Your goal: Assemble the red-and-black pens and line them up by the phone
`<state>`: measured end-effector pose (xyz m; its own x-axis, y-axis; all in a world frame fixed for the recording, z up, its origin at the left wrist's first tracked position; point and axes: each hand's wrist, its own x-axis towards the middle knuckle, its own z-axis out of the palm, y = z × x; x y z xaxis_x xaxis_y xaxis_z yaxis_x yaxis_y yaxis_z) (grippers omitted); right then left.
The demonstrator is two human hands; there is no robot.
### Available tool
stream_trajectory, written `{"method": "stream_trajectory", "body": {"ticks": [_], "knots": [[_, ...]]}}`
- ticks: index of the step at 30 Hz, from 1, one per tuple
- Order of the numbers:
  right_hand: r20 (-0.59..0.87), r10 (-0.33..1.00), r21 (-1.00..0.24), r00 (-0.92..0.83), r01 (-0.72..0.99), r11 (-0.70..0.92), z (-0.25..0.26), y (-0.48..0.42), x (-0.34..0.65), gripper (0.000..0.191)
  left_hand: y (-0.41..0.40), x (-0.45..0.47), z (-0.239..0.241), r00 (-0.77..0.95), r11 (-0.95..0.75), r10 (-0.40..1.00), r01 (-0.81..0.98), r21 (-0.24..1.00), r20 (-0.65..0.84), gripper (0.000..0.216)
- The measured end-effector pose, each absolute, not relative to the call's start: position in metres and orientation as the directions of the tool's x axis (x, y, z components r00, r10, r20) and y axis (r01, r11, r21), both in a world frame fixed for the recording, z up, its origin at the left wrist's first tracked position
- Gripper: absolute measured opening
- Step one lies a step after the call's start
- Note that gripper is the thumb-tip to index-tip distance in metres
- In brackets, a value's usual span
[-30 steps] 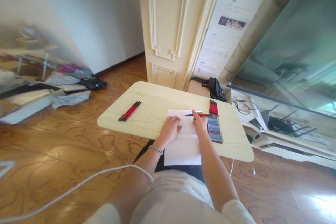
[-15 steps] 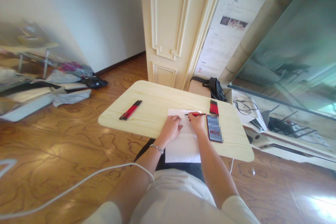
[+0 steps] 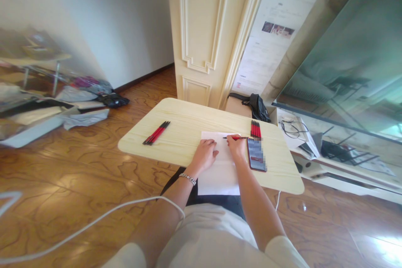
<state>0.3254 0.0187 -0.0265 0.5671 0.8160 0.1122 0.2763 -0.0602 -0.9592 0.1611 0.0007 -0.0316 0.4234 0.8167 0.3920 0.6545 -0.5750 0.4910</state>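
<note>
A white sheet of paper (image 3: 219,180) lies on the small wooden-topped table (image 3: 188,113), its near end reaching past the table's front edge. My left hand (image 3: 204,153) rests flat on the left side of the sheet, fingers stretched out and holding nothing. In my right hand (image 3: 236,147) is a red and black pen (image 3: 240,137), pinched near its tip, which points left over the upper part of the paper. Just right of that hand lies a phone (image 3: 256,155) with its screen lit and blurred out.
Several red and black pens (image 3: 156,132) lie slanted on the table's left, and another row of pens (image 3: 256,129) lies beyond the phone. A black bag (image 3: 258,106) sits behind the table. A white cable (image 3: 103,219) crosses my left arm.
My right hand and the pen have shifted very slightly to the right over the paper. The left hand stays in place on the sheet.
</note>
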Motion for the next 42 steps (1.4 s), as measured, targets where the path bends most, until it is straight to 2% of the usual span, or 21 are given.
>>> {"method": "stream_trajectory", "body": {"ticks": [4,8,13,15,17,19,25,28,30,33,37,39,42], "knots": [[0.015,0.804,-0.993,0.594,-0.087,0.083,-0.022,0.018,0.330,0.028,0.000,0.161,-0.030,0.426,-0.562,0.826,0.674,0.479,0.369,0.030],[-0.031,0.862,-0.871,0.505,-0.436,0.224,-0.011,0.007,0.336,0.019,0.004,0.162,-0.029,0.434,-0.559,0.828,0.683,0.470,0.355,0.028],[-0.077,0.957,-0.739,0.279,-0.661,0.133,0.005,-0.018,0.345,0.023,0.008,0.161,-0.029,0.463,-0.594,0.803,0.675,0.437,0.375,0.023],[-0.108,0.977,-0.693,0.186,-0.718,0.061,0.008,-0.025,0.350,0.037,0.008,0.161,-0.029,0.465,-0.597,0.800,0.677,0.430,0.379,0.022],[-0.122,0.985,-0.665,0.123,-0.747,0.012,0.009,-0.028,0.355,0.052,0.007,0.160,-0.028,0.460,-0.595,0.802,0.672,0.441,0.381,0.022],[-0.128,0.985,-0.646,0.114,-0.764,0.005,0.008,-0.028,0.359,0.058,0.006,0.160,-0.027,0.456,-0.593,0.804,0.662,0.459,0.381,0.022],[-0.154,0.978,-0.630,0.143,-0.777,0.015,0.005,-0.025,0.362,0.057,0.001,0.160,-0.018,0.378,-0.557,0.830,0.612,0.562,0.411,0.023],[-0.130,0.966,-0.656,0.223,-0.750,0.084,0.012,-0.025,0.358,0.057,-0.009,0.161,-0.013,0.337,-0.524,0.852,0.566,0.636,0.402,0.022],[-0.096,0.951,-0.673,0.295,-0.723,0.156,0.019,-0.026,0.353,0.055,-0.020,0.163,-0.009,0.312,-0.464,0.884,0.504,0.728,0.348,0.023],[0.012,0.914,-0.654,0.405,-0.688,0.314,0.030,-0.028,0.343,0.043,-0.044,0.171,-0.006,0.319,-0.332,0.921,0.338,0.881,0.225,0.027],[0.138,0.847,-0.645,0.514,-0.602,0.471,0.037,-0.038,0.326,0.026,-0.072,0.191,-0.002,0.437,-0.089,0.898,0.067,0.994,0.051,0.041],[0.153,0.838,-0.682,0.523,-0.558,0.472,0.037,-0.047,0.318,0.024,-0.078,0.201,0.000,0.441,0.016,0.897,-0.093,0.996,0.027,0.043],[0.159,0.866,-0.742,0.474,-0.521,0.422,0.032,-0.065,0.309,0.022,-0.076,0.208,0.003,0.323,0.148,0.946,-0.365,0.919,-0.024,0.040]]}}
